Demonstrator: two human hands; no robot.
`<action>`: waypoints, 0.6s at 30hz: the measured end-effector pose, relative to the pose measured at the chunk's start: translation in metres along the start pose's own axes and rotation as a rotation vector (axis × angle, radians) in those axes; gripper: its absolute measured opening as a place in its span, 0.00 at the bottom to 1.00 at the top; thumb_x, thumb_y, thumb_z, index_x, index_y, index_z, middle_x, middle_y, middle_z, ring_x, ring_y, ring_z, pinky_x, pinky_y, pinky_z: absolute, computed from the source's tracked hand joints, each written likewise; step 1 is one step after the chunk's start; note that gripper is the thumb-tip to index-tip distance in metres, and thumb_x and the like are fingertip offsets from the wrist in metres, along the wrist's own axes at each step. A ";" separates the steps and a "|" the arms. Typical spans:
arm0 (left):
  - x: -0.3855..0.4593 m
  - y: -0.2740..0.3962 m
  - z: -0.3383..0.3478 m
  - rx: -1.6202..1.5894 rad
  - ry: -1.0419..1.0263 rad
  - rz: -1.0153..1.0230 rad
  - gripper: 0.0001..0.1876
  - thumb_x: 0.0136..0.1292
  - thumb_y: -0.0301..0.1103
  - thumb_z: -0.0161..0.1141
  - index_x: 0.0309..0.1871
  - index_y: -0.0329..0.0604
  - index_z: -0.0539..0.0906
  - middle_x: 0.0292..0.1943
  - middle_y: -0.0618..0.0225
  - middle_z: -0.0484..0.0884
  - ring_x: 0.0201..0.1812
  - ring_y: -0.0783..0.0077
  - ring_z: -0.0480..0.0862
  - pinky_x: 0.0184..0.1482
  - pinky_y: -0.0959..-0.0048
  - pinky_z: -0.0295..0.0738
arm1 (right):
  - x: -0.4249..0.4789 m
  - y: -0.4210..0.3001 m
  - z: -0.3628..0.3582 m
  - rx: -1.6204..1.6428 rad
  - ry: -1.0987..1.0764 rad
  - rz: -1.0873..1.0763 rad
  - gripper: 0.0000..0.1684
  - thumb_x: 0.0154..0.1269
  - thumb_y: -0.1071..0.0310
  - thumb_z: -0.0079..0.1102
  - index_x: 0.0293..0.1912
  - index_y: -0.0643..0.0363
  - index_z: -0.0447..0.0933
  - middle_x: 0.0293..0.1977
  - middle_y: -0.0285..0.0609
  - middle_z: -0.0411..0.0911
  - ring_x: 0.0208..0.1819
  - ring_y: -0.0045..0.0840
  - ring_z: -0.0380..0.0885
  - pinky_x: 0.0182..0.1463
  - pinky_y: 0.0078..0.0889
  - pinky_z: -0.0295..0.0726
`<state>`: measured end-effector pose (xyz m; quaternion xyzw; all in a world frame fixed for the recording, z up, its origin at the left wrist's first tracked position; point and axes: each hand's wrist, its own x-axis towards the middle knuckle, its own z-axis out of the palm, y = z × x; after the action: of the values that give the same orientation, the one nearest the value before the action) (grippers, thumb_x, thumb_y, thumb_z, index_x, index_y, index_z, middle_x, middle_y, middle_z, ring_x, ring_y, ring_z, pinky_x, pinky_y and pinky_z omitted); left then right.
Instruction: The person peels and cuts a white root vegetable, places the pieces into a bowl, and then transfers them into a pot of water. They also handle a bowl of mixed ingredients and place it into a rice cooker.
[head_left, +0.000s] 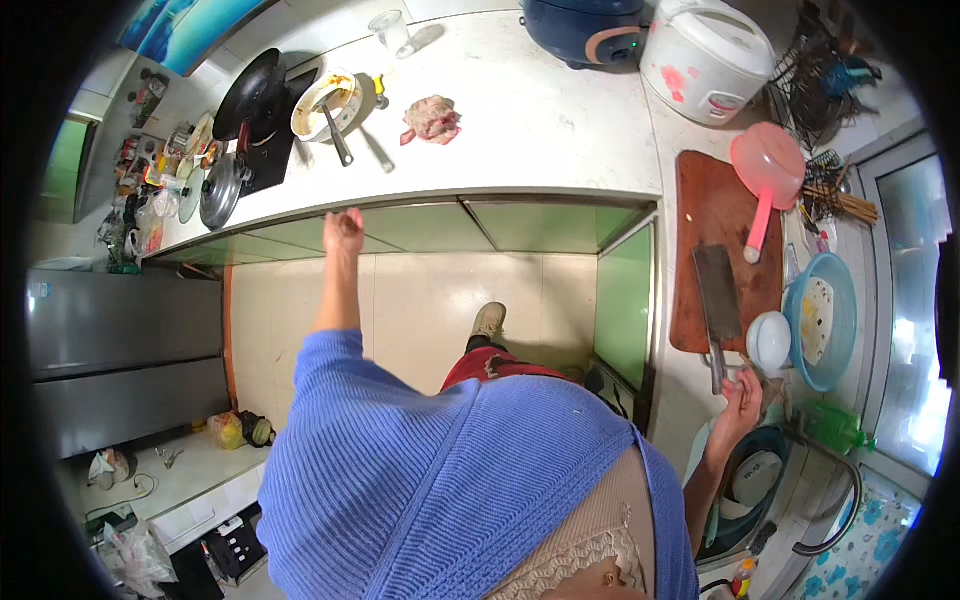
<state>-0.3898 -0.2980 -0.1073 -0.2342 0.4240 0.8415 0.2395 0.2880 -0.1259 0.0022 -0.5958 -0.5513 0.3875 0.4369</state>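
Observation:
My left hand (345, 231), its fingers curled in with nothing visible in them, is held out by the front edge of the white counter. Beyond it stand an enamel pot (309, 124) with stains and a spoon inside, and a lump of raw meat (433, 120) on the bare countertop. At the right, my right hand (741, 397) is beside the handle end of a cleaver (718, 296); its fingers are loosely bent and apart, and whether they touch the handle is unclear. The cleaver's blade lies on a brown wooden cutting board (694, 202).
A pink ladle (769, 165) and white bowl (769, 341) are by the board, near a blue basin (844, 322). Two rice cookers, a white one (701, 67) and a dark blue one (581, 30), stand behind. A black wok (247, 94) and lidded pan (220, 193) are left. The sink (780, 517) is lower right.

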 end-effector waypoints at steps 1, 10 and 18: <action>0.030 0.025 0.007 0.018 -0.028 0.037 0.23 0.68 0.50 0.37 0.38 0.33 0.66 0.30 0.54 0.73 0.30 0.61 0.73 0.32 0.67 0.73 | 0.003 -0.011 0.021 -0.012 -0.044 -0.037 0.15 0.66 0.73 0.44 0.52 0.65 0.68 0.40 0.41 0.74 0.36 0.21 0.75 0.39 0.21 0.73; 0.205 0.101 0.109 0.342 0.021 0.038 0.23 0.64 0.42 0.50 0.55 0.37 0.60 0.41 0.50 0.71 0.33 0.58 0.76 0.36 0.59 0.79 | -0.001 -0.112 0.279 0.131 -0.679 0.142 0.14 0.66 0.69 0.46 0.48 0.67 0.70 0.36 0.44 0.76 0.35 0.23 0.77 0.40 0.22 0.75; 0.224 0.094 0.137 0.252 0.023 -0.265 0.15 0.63 0.35 0.48 0.44 0.31 0.66 0.34 0.50 0.74 0.32 0.57 0.76 0.28 0.67 0.80 | -0.035 -0.148 0.559 0.000 -1.345 0.093 0.22 0.67 0.57 0.46 0.51 0.66 0.67 0.45 0.42 0.72 0.45 0.23 0.72 0.48 0.26 0.72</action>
<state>-0.6460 -0.1885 -0.1123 -0.2660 0.4941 0.7400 0.3708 -0.2898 -0.1067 -0.0354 -0.2479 -0.6771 0.6926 -0.0186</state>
